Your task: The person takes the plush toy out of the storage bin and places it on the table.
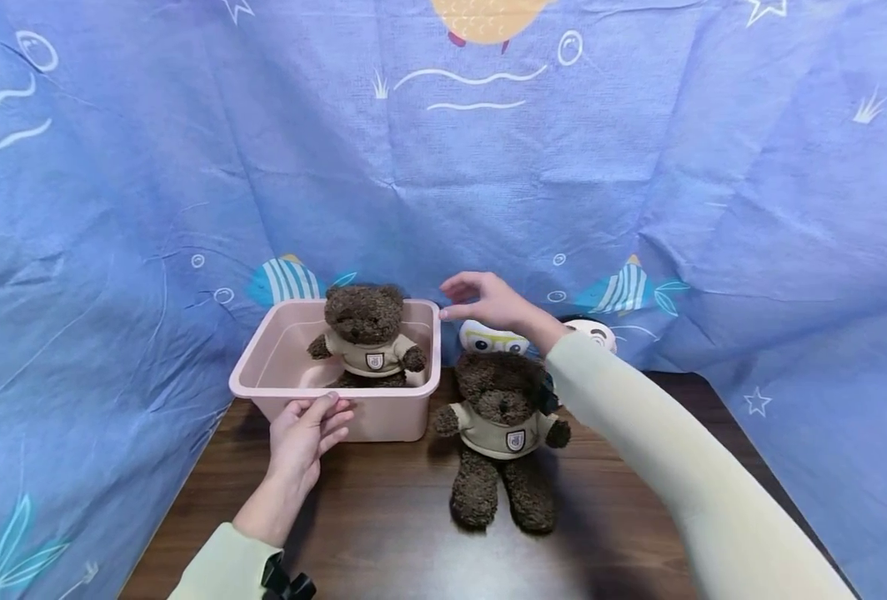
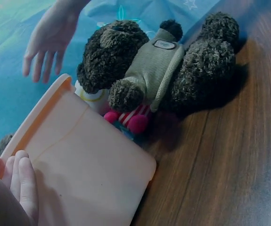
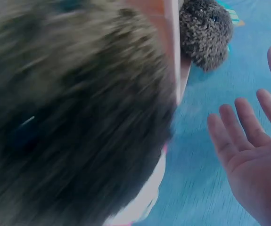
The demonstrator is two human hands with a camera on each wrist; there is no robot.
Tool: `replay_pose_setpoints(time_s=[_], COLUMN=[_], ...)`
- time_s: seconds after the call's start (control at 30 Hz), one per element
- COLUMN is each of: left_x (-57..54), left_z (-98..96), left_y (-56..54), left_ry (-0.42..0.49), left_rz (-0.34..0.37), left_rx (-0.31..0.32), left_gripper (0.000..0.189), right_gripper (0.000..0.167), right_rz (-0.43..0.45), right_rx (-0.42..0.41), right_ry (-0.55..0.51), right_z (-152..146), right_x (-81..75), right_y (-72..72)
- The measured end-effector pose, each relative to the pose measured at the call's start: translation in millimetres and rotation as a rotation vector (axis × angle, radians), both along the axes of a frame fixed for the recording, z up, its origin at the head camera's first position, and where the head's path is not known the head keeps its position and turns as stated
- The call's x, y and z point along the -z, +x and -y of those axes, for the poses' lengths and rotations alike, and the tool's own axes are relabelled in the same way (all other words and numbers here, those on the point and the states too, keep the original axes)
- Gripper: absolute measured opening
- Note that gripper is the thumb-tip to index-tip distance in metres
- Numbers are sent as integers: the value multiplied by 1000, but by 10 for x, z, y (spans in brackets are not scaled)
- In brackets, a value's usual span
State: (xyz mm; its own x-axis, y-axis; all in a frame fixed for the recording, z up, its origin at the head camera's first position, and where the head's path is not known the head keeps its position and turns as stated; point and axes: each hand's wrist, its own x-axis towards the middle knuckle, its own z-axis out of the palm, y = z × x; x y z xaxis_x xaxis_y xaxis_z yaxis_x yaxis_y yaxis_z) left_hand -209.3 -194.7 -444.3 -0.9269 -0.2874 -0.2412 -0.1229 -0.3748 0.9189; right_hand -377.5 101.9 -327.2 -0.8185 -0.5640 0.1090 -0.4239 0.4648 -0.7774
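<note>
A pink plastic bin (image 1: pixel 383 417) stands on the table, and a brown teddy bear (image 1: pixel 364 317) in a beige sweater sits upright inside it. My left hand (image 1: pixel 301 437) grips the bin's front rim, thumb at the edge and fingers against the outer wall. Beside the bin's right side is a second brown teddy bear (image 1: pixel 499 425), dressed alike, its legs toward me. My right hand (image 1: pixel 488 300) is in the air by the bin's back right corner, above and behind this bear. In the right wrist view its fingers (image 3: pixel 243 125) are spread and hold nothing.
Behind the second bear are a white toy with yellow glasses (image 1: pixel 492 340) and another round-faced toy (image 1: pixel 593 332), both partly hidden. The dark wooden table (image 1: pixel 383 517) extends in front. A blue patterned cloth (image 1: pixel 526 192) hangs around the back and sides.
</note>
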Motion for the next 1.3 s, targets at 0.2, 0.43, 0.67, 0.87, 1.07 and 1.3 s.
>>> replay_pose_setpoints(time_s=[0.2,0.43,0.67,0.87,1.07,1.3], left_x=[-8,-53,-71,-53,-16,16], left_z=[-26,-47,-44,-23,-9,22], left_y=[10,16,4,-37,-64,-49], left_ry=[-15,4,19,12,18,21], left_rz=[-5,6,21,34,36,41], left_rx=[-19,-2,6,8,10,11], left_gripper=[21,22,20,21,21,22], right_gripper=[57,60,71,75,90,82], right_rz=[-27,-74,-126,-99,-37,-37], right_rx=[-5,-10,-9,8,7,-9], right_ry=[56,159,267,354,429,450], right_z=[440,850,1119,1242,1349,1431], right_x=[-25,-45,-64,-16,83,168], right_y=[-163,-214,-248,-279,-275,-219])
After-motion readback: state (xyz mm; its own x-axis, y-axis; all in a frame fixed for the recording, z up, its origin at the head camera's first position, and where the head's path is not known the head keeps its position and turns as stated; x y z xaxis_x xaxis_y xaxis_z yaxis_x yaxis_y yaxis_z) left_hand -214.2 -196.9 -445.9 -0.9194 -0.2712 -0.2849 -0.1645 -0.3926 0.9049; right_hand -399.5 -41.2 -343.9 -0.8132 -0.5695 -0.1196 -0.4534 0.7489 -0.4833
